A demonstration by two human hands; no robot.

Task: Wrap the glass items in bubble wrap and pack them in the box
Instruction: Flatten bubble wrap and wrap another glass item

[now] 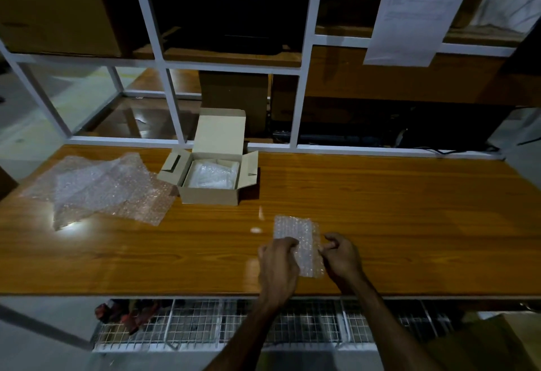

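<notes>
Both hands at desk (380, 209) front edge: left hand (278, 265) and right hand (341, 256) fingers clamped on small bubble-wrap bundle (295, 233). Open box (212, 177) behind, wrapped item inside.

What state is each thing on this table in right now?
Small cardboard box: open, flaps spread, a bubble-wrapped bundle inside.
Small bubble-wrapped packet: on the wooden table, held by both hands.
Left hand: gripping the packet.
Right hand: pinching its edge.
Loose bubble wrap sheets: crumpled, unused.
</notes>
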